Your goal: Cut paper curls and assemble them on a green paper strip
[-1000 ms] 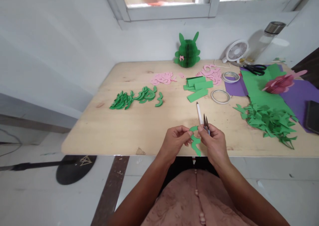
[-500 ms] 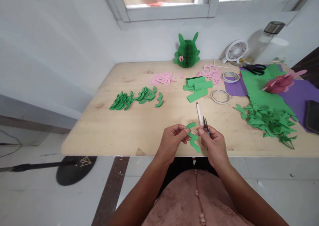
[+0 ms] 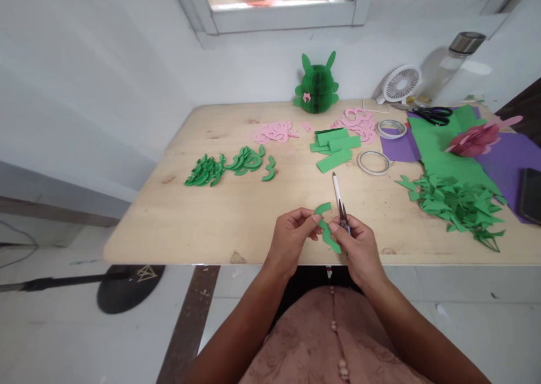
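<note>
A curved green paper piece (image 3: 330,241) is pinched between the thumb and fingers of my left hand (image 3: 293,234), close to the table's front edge. My right hand (image 3: 355,238) grips small scissors (image 3: 343,215), blades pointing away from me, while its thumb and fingertip touch the right side of the green piece. Just beyond the scissors lies a white pen (image 3: 336,186). Cut green curved pieces (image 3: 206,170) form piles at the left, with one (image 3: 269,169) lying apart. Folded green strips (image 3: 336,150) sit farther back.
Pink cutouts (image 3: 276,131), tape rolls (image 3: 373,163) and a green paper figure (image 3: 318,88) stand or lie behind. Green scraps (image 3: 459,203), black scissors (image 3: 433,115), purple paper (image 3: 399,147), a fan (image 3: 401,84), a bottle (image 3: 450,68) and a phone (image 3: 530,195) are at the right.
My right thumb has moved left onto the green piece. The small scissors have tilted left, their tips now by the pen. The green piece has shifted slightly.
</note>
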`<state>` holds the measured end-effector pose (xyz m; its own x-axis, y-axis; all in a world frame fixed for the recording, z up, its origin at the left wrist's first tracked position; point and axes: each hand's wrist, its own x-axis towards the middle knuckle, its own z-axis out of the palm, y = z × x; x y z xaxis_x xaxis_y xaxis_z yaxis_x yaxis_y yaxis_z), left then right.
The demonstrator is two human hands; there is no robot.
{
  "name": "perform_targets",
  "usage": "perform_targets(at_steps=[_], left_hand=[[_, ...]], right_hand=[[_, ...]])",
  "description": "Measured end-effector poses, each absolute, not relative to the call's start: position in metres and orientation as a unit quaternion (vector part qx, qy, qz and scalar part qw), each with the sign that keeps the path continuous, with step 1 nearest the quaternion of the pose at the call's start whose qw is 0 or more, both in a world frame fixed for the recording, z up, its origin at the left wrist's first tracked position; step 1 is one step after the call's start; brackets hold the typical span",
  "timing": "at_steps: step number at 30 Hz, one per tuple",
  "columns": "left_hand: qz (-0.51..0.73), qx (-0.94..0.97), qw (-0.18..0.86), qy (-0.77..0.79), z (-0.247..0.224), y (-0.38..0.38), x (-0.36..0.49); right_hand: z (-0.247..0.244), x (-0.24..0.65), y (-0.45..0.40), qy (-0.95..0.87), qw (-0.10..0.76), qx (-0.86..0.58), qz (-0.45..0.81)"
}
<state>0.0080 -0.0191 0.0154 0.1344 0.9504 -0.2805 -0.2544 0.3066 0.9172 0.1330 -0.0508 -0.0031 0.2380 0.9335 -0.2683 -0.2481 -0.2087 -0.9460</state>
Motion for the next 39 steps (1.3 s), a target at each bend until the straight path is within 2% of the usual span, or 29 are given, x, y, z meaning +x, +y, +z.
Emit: perform_targets(at_steps=[22,39], left_hand=[[0.451,0.374,0.659,0.472,0.0178,-0.0191,0.0085],[0.405,0.360,0.708,0.453,0.0096,-0.0214,0.0049]], right_hand=[[0.0007,0.1336,-0.0500,-0.337,0.534,-0.579,0.516],[-0.0026,0.1341,-0.0495,-0.324,0.534,-0.578,0.525]])
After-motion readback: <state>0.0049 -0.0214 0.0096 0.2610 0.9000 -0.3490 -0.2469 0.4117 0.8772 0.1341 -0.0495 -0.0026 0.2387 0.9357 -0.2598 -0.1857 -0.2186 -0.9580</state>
